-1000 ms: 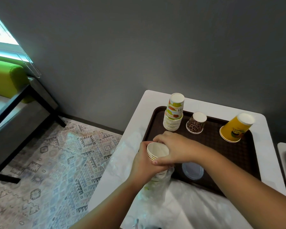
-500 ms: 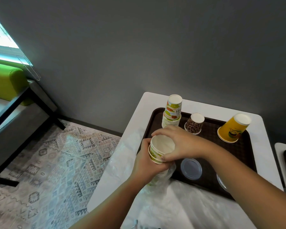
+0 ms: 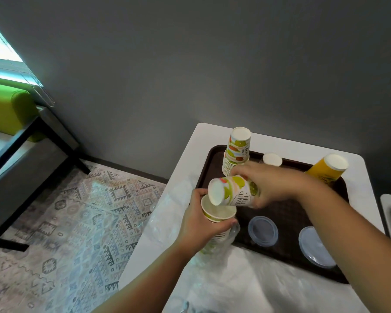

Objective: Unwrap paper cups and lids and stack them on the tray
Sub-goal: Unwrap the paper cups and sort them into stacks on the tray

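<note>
a: what's my right grip [image 3: 273, 188] got?
b: fingers curled round one cup [image 3: 233, 191], tipped on its side, base pointing left, just above the stack [image 3: 217, 222].
a: and my left grip [image 3: 199, 224]?
b: wrapped round that stack, mouths up, at the tray [image 3: 212, 159] edge; its lower part sits in clear wrap [image 3: 212, 256] spread over the desk [image 3: 357, 172].
a: what's on the tray from where i'm watching?
b: a tall pile [image 3: 235, 152] of upturned cups at the far left corner, a small cup [image 3: 272, 159] partly hidden behind my right grip, a yellow cup [image 3: 327, 169] upside down at far right, and two clear lids [image 3: 262, 231] lying flat near the front edge.
</note>
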Available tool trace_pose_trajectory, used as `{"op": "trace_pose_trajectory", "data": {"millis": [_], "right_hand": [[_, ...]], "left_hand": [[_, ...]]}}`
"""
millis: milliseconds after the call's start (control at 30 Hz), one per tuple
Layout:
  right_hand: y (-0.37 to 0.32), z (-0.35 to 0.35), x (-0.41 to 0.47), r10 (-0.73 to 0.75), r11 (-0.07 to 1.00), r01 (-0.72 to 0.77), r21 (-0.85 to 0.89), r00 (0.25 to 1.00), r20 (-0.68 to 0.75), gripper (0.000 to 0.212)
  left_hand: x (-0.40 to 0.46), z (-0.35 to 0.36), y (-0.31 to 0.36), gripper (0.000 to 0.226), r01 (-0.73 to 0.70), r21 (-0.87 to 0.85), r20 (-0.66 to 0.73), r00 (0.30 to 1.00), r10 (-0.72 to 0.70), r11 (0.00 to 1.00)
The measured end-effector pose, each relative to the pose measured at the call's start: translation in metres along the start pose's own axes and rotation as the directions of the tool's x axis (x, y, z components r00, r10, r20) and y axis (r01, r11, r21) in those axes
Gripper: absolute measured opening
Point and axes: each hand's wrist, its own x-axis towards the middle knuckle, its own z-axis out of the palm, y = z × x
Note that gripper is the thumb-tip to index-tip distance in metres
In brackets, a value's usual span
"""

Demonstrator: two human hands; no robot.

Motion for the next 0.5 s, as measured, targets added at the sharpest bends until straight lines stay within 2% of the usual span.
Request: {"op": "trace_pose_trajectory", "data": {"millis": [67, 167, 233, 300, 400, 500], "right_hand": [[-0.001, 0.01, 0.009, -0.04, 0.999, 0.041, 0.027, 0.998, -0.044, 0.069], [-0.003, -0.002, 0.021, -0.016, 0.967, 0.093, 0.238, 0.953, -0.304, 0.066], [0.002, -0.013, 0.033, 0.109, 0.928, 0.097, 0.359, 0.853, -0.51, 0.07], [0.01, -0.02, 0.047, 0.23, 0.869, 0.126, 0.478, 0.753, -0.617, 0.071], [0.024, -0.023, 0.068, 0.398, 0.746, 0.135, 0.653, 0.696, -0.598, 0.069], [0.036, -0.019, 0.081, 0.505, 0.635, 0.148, 0.758, 0.664, -0.552, 0.069]], "left_hand": [[-0.001, 0.002, 0.0, 0.072, 0.001, 0.024, 0.016, 1.0, -0.001, 1.0], [0.0, 0.003, -0.001, 0.073, -0.03, 0.064, 0.019, 0.999, 0.029, 0.997], [0.001, 0.002, -0.002, 0.073, -0.032, 0.074, 0.024, 0.999, 0.031, 0.997], [0.002, 0.001, -0.003, 0.072, -0.029, 0.079, 0.022, 0.999, 0.027, 0.996], [0.004, 0.001, -0.003, 0.074, -0.024, 0.076, 0.022, 0.999, 0.023, 0.997], [0.005, 0.0, -0.004, 0.076, -0.019, 0.066, 0.022, 1.0, 0.018, 0.998]]}}
